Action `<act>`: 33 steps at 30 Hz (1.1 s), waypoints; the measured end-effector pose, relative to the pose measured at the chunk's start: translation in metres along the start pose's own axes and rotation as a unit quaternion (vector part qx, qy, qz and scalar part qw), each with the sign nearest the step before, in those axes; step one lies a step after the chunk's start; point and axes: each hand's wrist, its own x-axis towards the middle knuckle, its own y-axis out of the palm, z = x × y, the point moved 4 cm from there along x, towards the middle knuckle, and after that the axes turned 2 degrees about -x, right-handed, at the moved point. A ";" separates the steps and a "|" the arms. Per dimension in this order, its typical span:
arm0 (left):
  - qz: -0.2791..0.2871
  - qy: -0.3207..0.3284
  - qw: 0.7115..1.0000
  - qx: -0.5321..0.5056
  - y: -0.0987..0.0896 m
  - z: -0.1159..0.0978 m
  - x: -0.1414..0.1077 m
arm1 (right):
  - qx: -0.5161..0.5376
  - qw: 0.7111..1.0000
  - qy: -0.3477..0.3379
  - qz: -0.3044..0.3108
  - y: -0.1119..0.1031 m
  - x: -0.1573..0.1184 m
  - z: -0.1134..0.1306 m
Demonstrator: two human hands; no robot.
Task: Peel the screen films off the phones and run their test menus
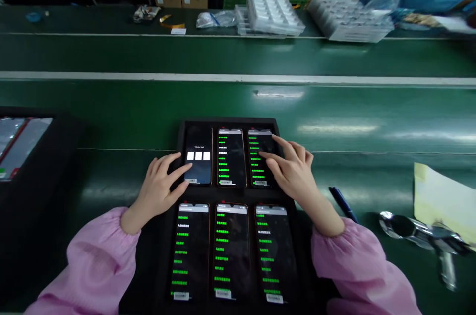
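Under spread fingers of my left hand [158, 183]: phone with three white squares [199, 149], in black tray [230, 121]. Under right hand [295, 173], also spread: green-list phone [255, 161]. Step seemingly screen-tapping; next touch calls for light fingertip.

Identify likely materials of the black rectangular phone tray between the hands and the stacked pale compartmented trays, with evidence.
Black rectangular phone tray: perhaps foam or plastic, matte; it shows little glare.

Stacked pale compartmented trays: probably thin plastic, semi-glossy; highlights catch their edges.

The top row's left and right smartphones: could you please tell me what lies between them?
A third smartphone, lit and face up, lies there in the head view.
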 end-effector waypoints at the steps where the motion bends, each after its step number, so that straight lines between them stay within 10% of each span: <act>1: 0.000 0.000 1.000 0.001 0.000 0.000 0.000 | -0.002 1.000 0.000 -0.002 0.000 -0.002 0.000; 23: 0.019 -0.009 0.999 0.040 -0.007 -0.003 0.003 | 0.029 0.994 -0.064 -0.080 0.005 -0.035 0.005; 33: 0.032 0.035 0.994 0.094 -0.004 -0.023 0.060 | 0.025 0.994 -0.042 -0.094 0.008 -0.035 0.004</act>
